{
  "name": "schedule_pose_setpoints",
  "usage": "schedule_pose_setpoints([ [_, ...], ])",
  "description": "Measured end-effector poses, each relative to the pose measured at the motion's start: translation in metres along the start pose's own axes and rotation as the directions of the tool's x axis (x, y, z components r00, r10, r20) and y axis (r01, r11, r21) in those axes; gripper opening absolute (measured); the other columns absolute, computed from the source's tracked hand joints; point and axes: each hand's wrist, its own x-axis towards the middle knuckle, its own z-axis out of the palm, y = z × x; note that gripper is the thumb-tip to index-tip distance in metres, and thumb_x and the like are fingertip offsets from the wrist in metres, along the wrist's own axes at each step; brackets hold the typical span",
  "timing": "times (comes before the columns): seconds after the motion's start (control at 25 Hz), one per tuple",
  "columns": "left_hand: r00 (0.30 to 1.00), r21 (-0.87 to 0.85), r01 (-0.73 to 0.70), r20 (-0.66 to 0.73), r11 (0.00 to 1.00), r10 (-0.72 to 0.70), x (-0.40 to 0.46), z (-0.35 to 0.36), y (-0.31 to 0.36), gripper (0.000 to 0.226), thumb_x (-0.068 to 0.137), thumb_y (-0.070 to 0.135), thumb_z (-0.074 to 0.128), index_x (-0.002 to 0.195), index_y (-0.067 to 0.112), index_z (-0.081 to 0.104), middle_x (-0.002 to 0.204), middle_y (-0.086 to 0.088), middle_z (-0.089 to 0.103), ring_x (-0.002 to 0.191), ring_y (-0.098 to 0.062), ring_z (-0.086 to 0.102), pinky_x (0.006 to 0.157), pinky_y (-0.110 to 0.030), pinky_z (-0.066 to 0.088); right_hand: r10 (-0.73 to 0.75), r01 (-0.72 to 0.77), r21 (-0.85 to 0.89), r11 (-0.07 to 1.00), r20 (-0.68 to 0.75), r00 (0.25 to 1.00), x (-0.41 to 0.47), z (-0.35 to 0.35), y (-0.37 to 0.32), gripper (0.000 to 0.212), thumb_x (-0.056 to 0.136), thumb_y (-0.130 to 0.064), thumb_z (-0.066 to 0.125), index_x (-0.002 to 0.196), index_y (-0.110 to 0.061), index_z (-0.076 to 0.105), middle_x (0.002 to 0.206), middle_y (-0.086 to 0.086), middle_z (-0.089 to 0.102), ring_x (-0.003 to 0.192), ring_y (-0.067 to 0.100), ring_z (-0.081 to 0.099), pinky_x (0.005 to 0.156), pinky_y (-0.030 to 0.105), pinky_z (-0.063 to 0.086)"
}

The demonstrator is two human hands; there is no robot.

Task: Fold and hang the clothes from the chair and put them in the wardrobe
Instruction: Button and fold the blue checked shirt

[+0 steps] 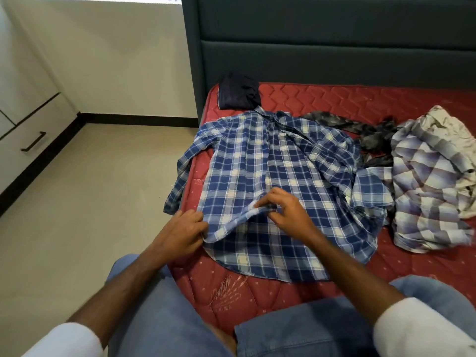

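A blue and white plaid shirt [278,171] lies spread on the red mattress [360,101], collar toward the headboard. My left hand [184,233] grips the shirt's lower left edge, fingers curled round the fabric. My right hand [283,210] pinches the front placket near the hem, lifting a small ridge of cloth. One sleeve hangs over the bed's left side. A folded dark garment [238,92] sits at the mattress corner by the headboard.
A crumpled pale checked shirt [432,186] and a dark patterned garment [365,132] lie at the right. A dark green headboard [334,47] stands behind. White drawers with a black handle [33,141] are at the left, with beige floor between.
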Motion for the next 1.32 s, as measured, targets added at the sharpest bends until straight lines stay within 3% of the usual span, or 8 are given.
schedule_pose_setpoints([
  [0.16,0.986,0.043,-0.099,0.138,0.994,0.092,0.016,0.009,0.011,0.009,0.080,0.033,0.054,0.089,0.031,0.056,0.101,0.010,0.057,0.092,-0.011,0.053,0.078,-0.032,0.045,-0.121,0.254,-0.383,0.888,0.338,0.933,-0.032,-0.036,0.025,0.010,0.091,-0.024,0.076,0.101,-0.026,0.075,0.098,-0.012,0.060,0.094,0.006,0.051,0.084,0.025,0.041],
  [0.28,0.956,0.066,-0.164,0.256,0.984,0.142,0.026,0.017,0.018,0.012,0.073,0.028,0.049,0.085,0.030,0.052,0.083,0.013,0.058,0.075,-0.008,0.055,0.073,-0.031,0.045,0.055,0.226,-0.481,0.847,0.502,0.863,-0.056,-0.024,0.045,0.012,0.093,-0.033,0.072,0.103,-0.027,0.075,0.102,-0.010,0.064,0.098,0.011,0.055,0.089,0.038,0.049],
  [0.4,0.947,0.039,-0.109,0.307,0.993,0.092,0.032,0.020,0.017,0.010,0.075,0.028,0.048,0.083,0.031,0.052,0.078,0.015,0.058,0.070,-0.008,0.055,0.068,-0.030,0.042,0.098,0.084,-0.387,0.918,0.426,0.899,-0.067,-0.015,0.054,0.011,0.094,-0.025,0.071,0.104,-0.026,0.075,0.104,-0.010,0.064,0.097,0.009,0.059,0.086,0.041,0.054],
  [0.56,0.972,-0.251,0.092,0.234,0.964,-0.032,0.033,0.010,0.014,0.003,0.080,0.030,0.042,0.082,0.031,0.041,0.077,0.017,0.048,0.068,-0.003,0.047,0.063,-0.021,0.037,0.171,-0.161,0.086,0.983,-0.133,0.976,-0.047,-0.037,0.029,0.014,0.097,-0.008,0.066,0.106,-0.016,0.073,0.101,-0.006,0.073,0.084,0.012,0.073,0.074,0.044,0.062],
  [0.64,0.974,-0.322,0.112,0.225,0.940,-0.039,0.034,0.008,0.017,0.008,0.080,0.028,0.044,0.081,0.033,0.037,0.076,0.019,0.043,0.067,-0.001,0.046,0.062,-0.017,0.035,0.060,-0.010,0.210,0.978,-0.234,0.970,-0.036,-0.051,-0.001,0.017,0.097,0.000,0.063,0.109,-0.008,0.073,0.113,0.001,0.073,0.099,0.012,0.073,0.085,0.036,0.062],
  [0.8,0.955,-0.226,0.077,0.298,0.971,-0.006,0.032,0.016,0.014,0.007,0.081,0.030,0.045,0.083,0.026,0.051,0.080,0.013,0.055,0.072,-0.004,0.051,0.067,-0.022,0.044,-0.325,0.320,-0.164,0.933,-0.001,0.946,-0.049,-0.029,-0.010,0.013,0.095,-0.004,0.066,0.106,-0.009,0.071,0.129,0.004,0.065,0.127,0.013,0.056,0.106,0.027,0.048],
  [1.0,0.940,-0.077,0.043,0.342,0.996,-0.014,0.029,0.015,0.007,0.016,0.082,0.038,0.035,0.087,0.030,0.048,0.085,0.015,0.056,0.081,-0.005,0.052,0.081,-0.035,0.043,0.141,-0.033,-0.435,0.900,0.217,0.966,-0.084,-0.016,0.030,0.013,0.098,-0.016,0.058,0.104,-0.021,0.069,0.105,-0.007,0.069,0.097,0.012,0.061,0.085,0.033,0.053],
  [1.32,0.881,0.019,-0.075,0.470,0.997,0.057,0.044,0.014,0.012,0.046,0.102,0.060,0.029,0.094,0.030,0.064,0.089,0.010,0.069,0.073,-0.003,0.058,0.077,-0.026,0.041,0.166,0.051,-0.500,0.864,0.379,0.910,-0.091,-0.009,0.040,0.019,0.092,-0.040,0.069,0.108,-0.029,0.072,0.113,-0.013,0.054,0.099,0.005,0.054,0.078,0.027,0.049],
])
